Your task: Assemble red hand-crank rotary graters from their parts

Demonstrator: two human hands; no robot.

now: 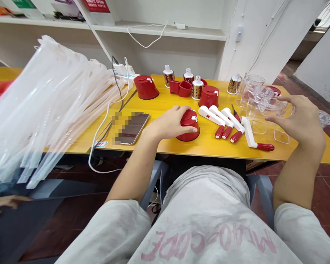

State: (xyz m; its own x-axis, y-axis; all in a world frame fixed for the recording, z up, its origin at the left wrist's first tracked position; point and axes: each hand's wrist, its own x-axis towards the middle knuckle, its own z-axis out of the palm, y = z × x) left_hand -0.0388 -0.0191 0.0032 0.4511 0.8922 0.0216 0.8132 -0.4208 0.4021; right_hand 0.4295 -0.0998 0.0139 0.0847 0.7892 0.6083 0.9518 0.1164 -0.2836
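Note:
My left hand is wrapped over a red dome-shaped base that stands on the yellow table near its front edge. My right hand is curled around a clear plastic housing at the right, among other clear plastic parts. Between the two hands lie several white crank handles with red grips and a small red screwdriver.
Two more red bases, a red hopper part and several metal drum blades stand farther back. A phone lies left of my hand. A heap of clear plastic bags, a power strip and white cables fill the left.

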